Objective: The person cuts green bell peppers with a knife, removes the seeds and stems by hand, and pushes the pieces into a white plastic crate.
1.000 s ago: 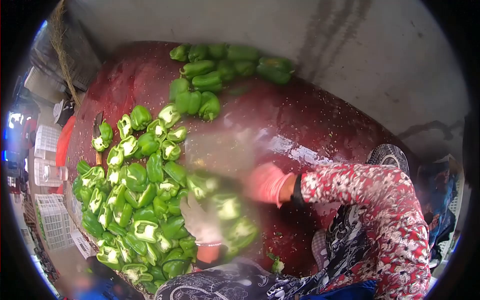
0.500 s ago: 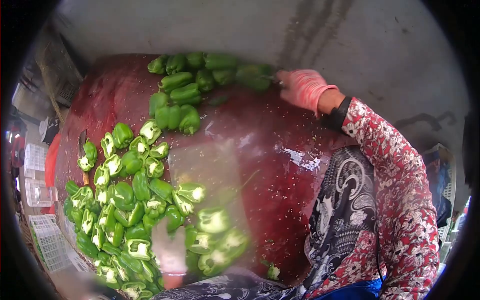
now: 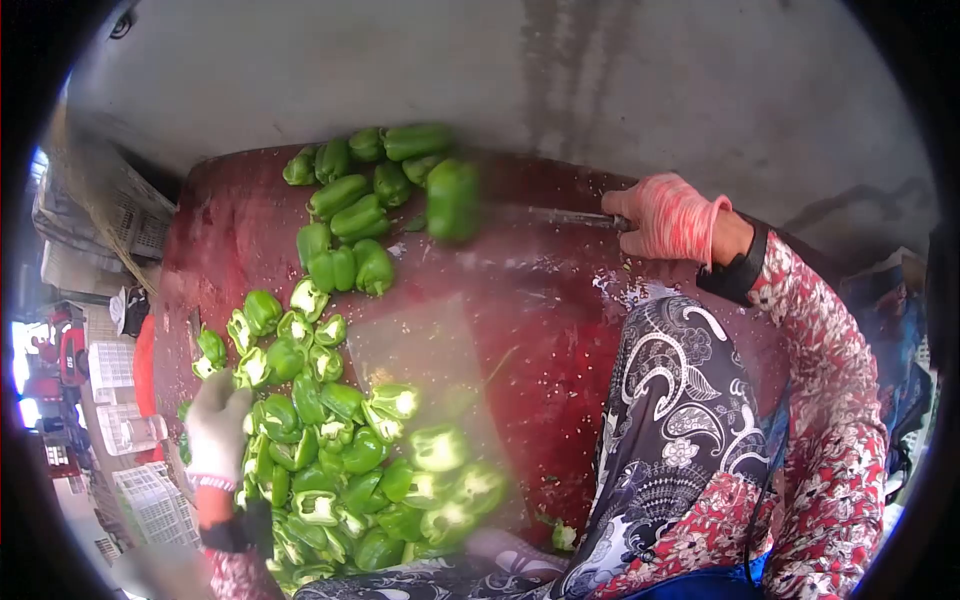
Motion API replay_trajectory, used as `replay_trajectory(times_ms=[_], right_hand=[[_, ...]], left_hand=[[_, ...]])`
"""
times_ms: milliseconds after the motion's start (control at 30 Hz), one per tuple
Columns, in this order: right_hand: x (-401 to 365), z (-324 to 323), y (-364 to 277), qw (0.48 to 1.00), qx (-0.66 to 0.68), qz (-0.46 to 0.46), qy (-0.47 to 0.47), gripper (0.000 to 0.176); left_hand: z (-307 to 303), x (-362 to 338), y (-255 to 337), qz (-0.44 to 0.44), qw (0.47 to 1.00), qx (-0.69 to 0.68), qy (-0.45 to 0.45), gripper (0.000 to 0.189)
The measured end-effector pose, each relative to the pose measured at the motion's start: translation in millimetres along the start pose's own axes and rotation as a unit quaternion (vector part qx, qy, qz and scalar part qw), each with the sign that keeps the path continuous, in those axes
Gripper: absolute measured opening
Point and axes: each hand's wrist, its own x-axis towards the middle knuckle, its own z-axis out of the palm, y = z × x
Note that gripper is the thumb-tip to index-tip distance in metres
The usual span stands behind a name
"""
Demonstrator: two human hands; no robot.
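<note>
My right hand (image 3: 665, 217), in a pink-and-white glove, is closed on a knife (image 3: 572, 216) whose thin blade points left over the red table. Left of the blade tip is a blurred whole green bell pepper (image 3: 452, 200). My left hand (image 3: 217, 428), in a white glove, reaches forward along the left edge of the cut peppers (image 3: 310, 450), fingers stretched out and partly bent. Just beyond its fingertips lies a cut pepper (image 3: 210, 347); a second dark blade (image 3: 193, 328) shows beside it, its handle hidden by the hand.
Several whole green bell peppers (image 3: 350, 205) lie at the back of the red table (image 3: 550, 370). A translucent sheet (image 3: 420, 350) rests on the middle, with pepper halves (image 3: 440, 447) on it. White crates (image 3: 155, 500) stand left of the table; a grey wall or floor (image 3: 400, 70) lies beyond it.
My left hand has moved left and forward from the near pepper pile. My right hand has shifted right and down, away from the whole peppers. One pepper has moved left of the knife, and the view has shifted.
</note>
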Motion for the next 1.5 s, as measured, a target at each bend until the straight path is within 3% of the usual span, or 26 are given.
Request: replay_trajectory(times_ms=[33,100,167,267,433,567,600,767,833,867,900,933,967,1033,1067,1133,1167,1233,1300,1367,1433,1500], right_hand=[[3.1,6.9,6.5,1.000,0.006,-0.001,-0.002,0.042],[15.9,32.2,22.9,0.995,0.042,0.037,0.082,0.044],[30.9,50.0,30.8,0.994,0.022,0.051,0.093,0.042],[55.9,84.6,37.5,0.991,0.000,0.080,0.109,0.039],[92.7,149.7,46.1,0.988,-0.021,0.128,0.089,0.033],[87.7,155.8,27.8,0.989,0.034,0.116,0.090,0.037],[87.5,168.8,29.2,0.988,0.020,0.089,0.123,0.039],[99.5,206.7,29.6,0.990,0.016,0.094,0.108,0.040],[98.8,205.6,24.8,0.988,0.036,0.092,0.117,0.040],[93.9,197.0,22.6,0.987,0.046,0.080,0.131,0.040],[91.7,187.8,19.8,0.985,0.056,0.070,0.147,0.040],[91.4,175.9,19.0,0.990,0.040,0.095,0.098,0.040],[95.2,181.7,22.1,0.990,0.042,0.093,0.100,0.040],[101.9,204.7,35.2,0.981,0.036,0.082,0.172,0.039],[102.2,203.8,38.1,0.991,-0.006,0.079,0.106,0.039],[96.6,185.8,30.3,0.988,0.037,0.088,0.123,0.039],[92.4,175.4,27.7,0.982,0.078,0.102,0.139,0.040],[90.0,175.6,26.1,0.984,0.066,0.095,0.133,0.040],[92.6,177.0,27.2,0.984,0.072,0.098,0.134,0.040],[92.7,175.4,24.5,0.985,0.058,0.101,0.125,0.041],[85.6,168.1,34.4,0.982,0.048,0.078,0.166,0.043],[86.8,165.7,36.1,0.985,0.031,0.090,0.147,0.041]], left_hand=[[17.2,8.3,7.3,-0.006,0.998,0.051,-0.020,0.036],[53.3,14.9,28.1,0.059,0.982,0.168,-0.069,0.042],[93.6,21.6,51.0,0.121,0.954,0.255,-0.102,0.045],[144.1,24.6,83.0,0.089,0.952,0.245,-0.158,0.050],[212.3,16.5,110.9,0.138,0.985,0.107,0.008,0.062],[236.1,15.8,149.4,0.054,0.998,-0.013,-0.032,0.075],[249.2,18.9,151.3,0.060,0.998,-0.032,-0.016,0.080],[288.8,23.9,188.1,0.094,0.995,0.001,0.016,0.088],[265.4,16.6,229.3,0.001,0.980,-0.103,-0.169,0.087],[264.1,14.1,236.5,-0.003,0.981,-0.101,-0.165,0.087],[263.2,12.5,241.8,0.051,0.977,-0.031,-0.205,0.082],[259.5,12.2,247.8,0.102,0.963,0.039,-0.246,0.077],[262.3,8.8,237.2,0.101,0.964,0.041,-0.244,0.077],[272.4,-9.6,193.9,0.159,0.930,-0.002,-0.331,0.050],[267.2,-16.9,175.5,0.154,0.932,0.003,-0.328,0.050],[251.9,-22.5,144.5,0.223,0.819,-0.067,-0.525,0.045],[242.6,-18.4,141.0,0.220,0.821,-0.065,-0.522,0.045],[227.3,-6.2,133.0,0.110,0.852,0.131,-0.495,0.046],[216.7,7.9,116.3,0.058,0.951,0.163,-0.256,0.050],[228.5,29.2,97.8,0.044,0.996,0.082,0.003,0.055],[252.2,29.8,91.2,0.004,0.993,0.116,0.027,0.058],[280.0,28.6,85.7,-0.030,0.988,0.144,0.048,0.061]])
